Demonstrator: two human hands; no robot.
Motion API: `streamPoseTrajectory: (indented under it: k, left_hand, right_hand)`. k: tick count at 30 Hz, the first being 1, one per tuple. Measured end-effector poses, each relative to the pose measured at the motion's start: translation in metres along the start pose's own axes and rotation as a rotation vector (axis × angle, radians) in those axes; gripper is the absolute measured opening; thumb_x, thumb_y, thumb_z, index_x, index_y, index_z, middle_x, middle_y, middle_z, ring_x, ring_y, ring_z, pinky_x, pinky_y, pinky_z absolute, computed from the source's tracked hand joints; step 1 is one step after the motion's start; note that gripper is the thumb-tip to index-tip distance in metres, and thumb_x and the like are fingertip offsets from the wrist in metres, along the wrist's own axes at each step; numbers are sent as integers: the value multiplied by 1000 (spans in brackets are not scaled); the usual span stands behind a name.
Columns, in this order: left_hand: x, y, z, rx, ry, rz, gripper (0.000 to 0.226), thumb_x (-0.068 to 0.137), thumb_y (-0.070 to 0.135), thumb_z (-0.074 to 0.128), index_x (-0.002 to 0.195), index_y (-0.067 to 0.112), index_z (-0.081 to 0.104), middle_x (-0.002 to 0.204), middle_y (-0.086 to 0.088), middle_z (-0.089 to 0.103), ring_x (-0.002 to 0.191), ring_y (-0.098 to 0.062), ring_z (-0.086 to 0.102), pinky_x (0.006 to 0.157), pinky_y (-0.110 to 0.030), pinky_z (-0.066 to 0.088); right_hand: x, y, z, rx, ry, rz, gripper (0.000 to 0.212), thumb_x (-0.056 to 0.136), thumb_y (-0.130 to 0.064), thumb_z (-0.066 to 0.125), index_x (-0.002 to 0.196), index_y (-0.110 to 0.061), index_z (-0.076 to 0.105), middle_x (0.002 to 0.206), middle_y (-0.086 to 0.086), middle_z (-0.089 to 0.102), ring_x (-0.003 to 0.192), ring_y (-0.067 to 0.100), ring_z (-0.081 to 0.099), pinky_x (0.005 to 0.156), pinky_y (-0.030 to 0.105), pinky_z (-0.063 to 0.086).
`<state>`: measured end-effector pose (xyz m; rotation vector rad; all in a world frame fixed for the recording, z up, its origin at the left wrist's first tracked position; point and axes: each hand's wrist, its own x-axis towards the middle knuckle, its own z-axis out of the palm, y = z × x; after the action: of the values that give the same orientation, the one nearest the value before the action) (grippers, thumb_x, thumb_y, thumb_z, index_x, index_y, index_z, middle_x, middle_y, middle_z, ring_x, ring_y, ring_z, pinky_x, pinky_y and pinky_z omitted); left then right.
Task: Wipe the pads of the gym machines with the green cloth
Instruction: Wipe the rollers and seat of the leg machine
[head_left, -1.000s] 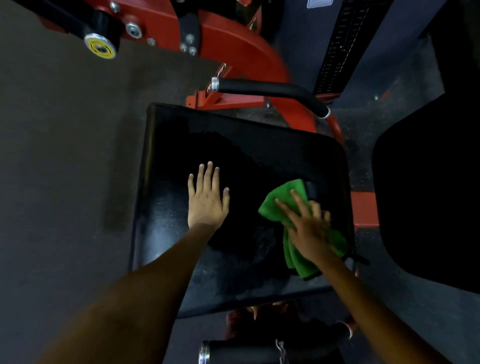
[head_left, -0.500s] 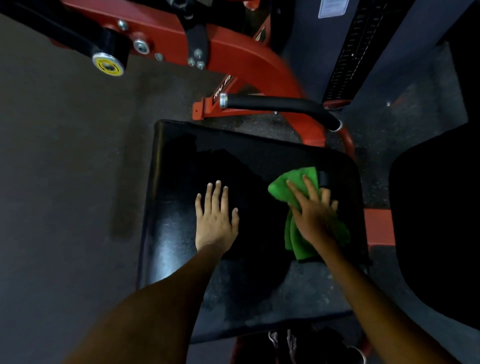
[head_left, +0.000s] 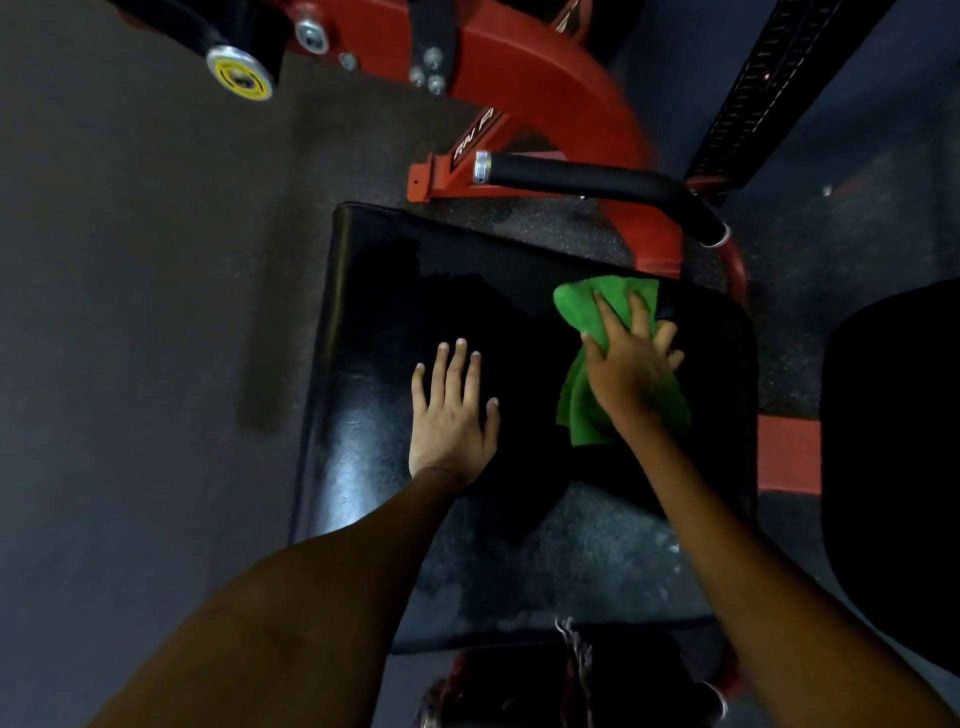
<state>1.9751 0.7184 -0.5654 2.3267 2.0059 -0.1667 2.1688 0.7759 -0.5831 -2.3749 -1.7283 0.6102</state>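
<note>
My right hand (head_left: 631, 371) is pressing the crumpled green microfibre cloth (head_left: 582, 410) flat on the far right part of the square black vinyl seat pad (head_left: 363, 457), left hand (head_left: 452, 421) spread flat mid-pad, gripping nothing. Cloth's nearly at the pad's edge, so it might slide off.

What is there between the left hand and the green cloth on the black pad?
In the head view, only bare, dark pad lies between the left hand and the green cloth, which sits under the right hand.
</note>
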Motion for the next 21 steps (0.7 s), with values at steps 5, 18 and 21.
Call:
streamPoseTrajectory:
  k: [5,18,21]
  left_hand:
    - [2,-2,1,2,4,4,58,90,36,34,135,2,45,145,-18,42,138,-32,33,111,-49,15]
    - [1,-1,1,18,-52,8,63,85,38,36,138,4,39,148,-17,37,139,-32,31,111,-50,16]
    - [1,-2,2,8,-30,-1,61,87,38,35,138,5,39,147,-16,39,138,-32,32,111,-51,18]
  right_hand:
    - [-10,-55,14,-13,-10,-423,57,84,-35,62,138,-39,45,150,3,37,117,36,40,87,48,35]
    - [21,-99,8,-82,-53,-537,56,90,-39,55,143,-43,34,154,1,27,125,34,34,92,47,31]
    - [21,-74,11,-109,-14,-699,61,82,-34,65,139,-41,43,148,2,40,115,35,45,85,47,37]
